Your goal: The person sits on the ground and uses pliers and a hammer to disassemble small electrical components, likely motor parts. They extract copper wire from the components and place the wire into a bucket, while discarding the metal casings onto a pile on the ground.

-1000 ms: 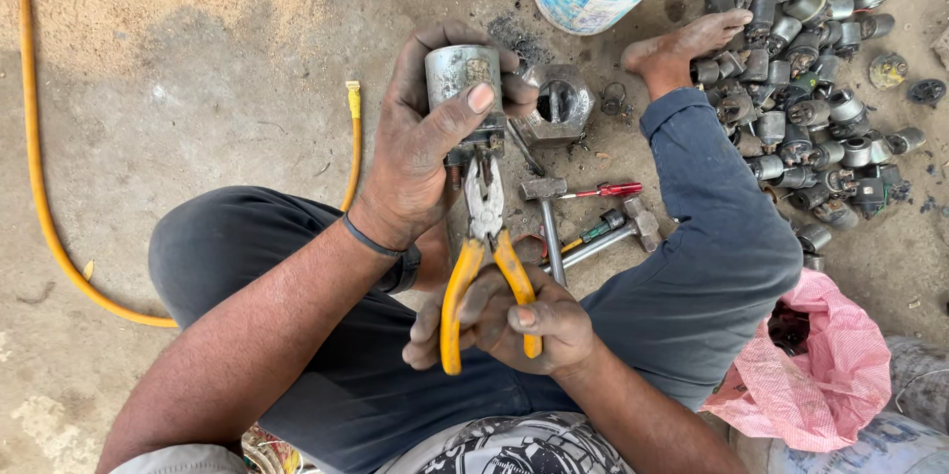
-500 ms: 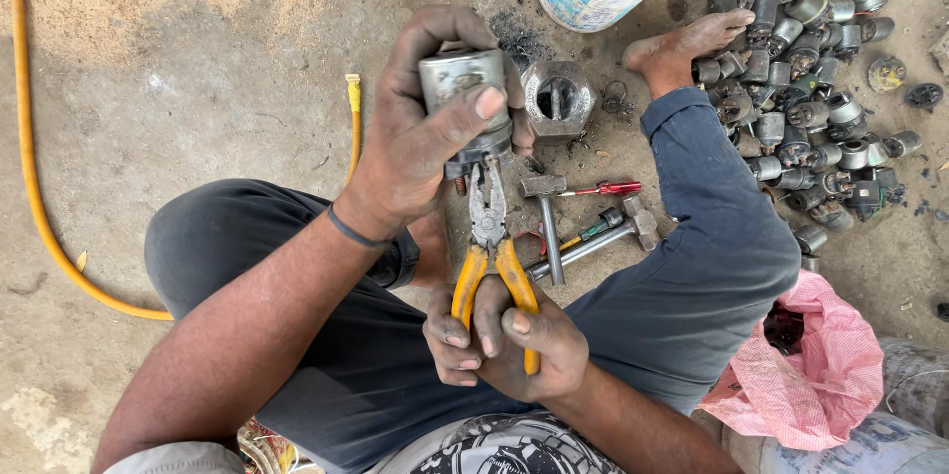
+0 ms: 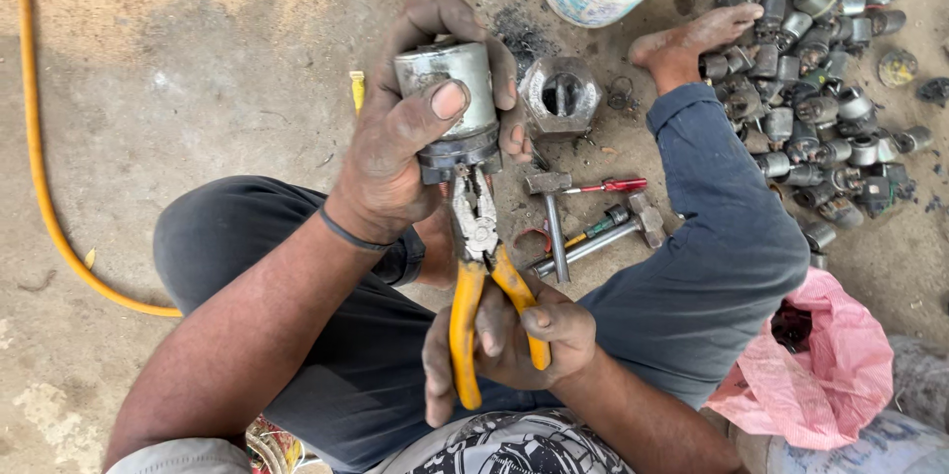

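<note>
Cylinder – grey metal part, up in the left hand, fingers wrapped round it, thumb pressed on the side. Right hand is closed on the yellow pliers, nose biting the part's dark bottom end. Risk imo: the pliers slip off w/ a hard squeeze and the nose jabs the left palm – grip looks greasy. Cylinder could also drop onto the hammers on the ground b/w the legs.

Yellow-handled pliers, grey cylinder, pink bag
</note>
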